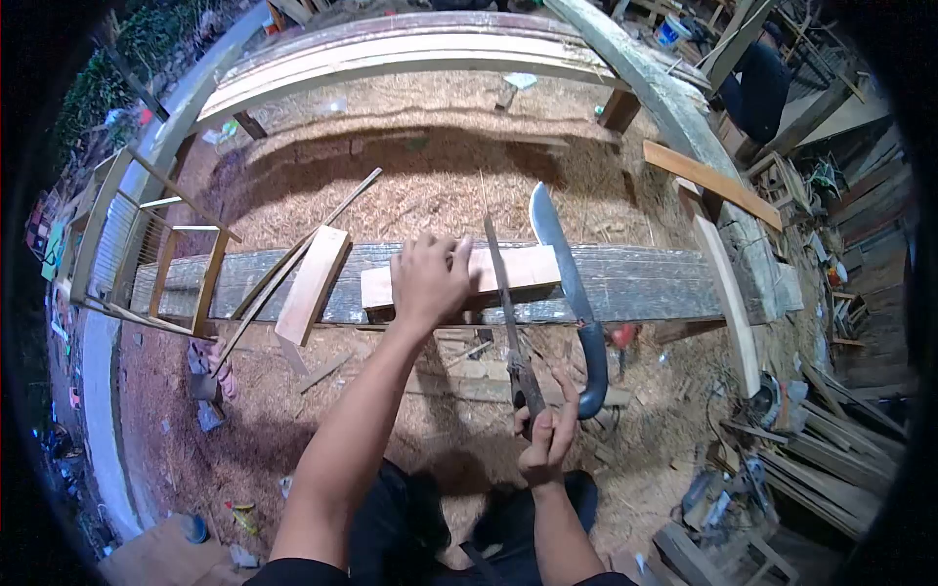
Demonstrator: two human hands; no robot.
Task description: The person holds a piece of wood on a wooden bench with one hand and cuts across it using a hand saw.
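My left hand presses down on a pale wood block lying across the dark plank bench. My right hand is closed around the handle of a narrow saw, whose blade lies across the block, to the right of my left hand. Whether the blade has cut into the wood cannot be made out. Just right of the block's end, a large knife with a black handle rests on the bench, its handle over the near edge. Another pale board sits to the left, with thin sticks beside it.
A slatted wooden frame stands at the bench's left end. Long boards span the far side. An orange-brown strip and a curved pale piece lie at the right. A person is at the upper right. Shavings cover the ground.
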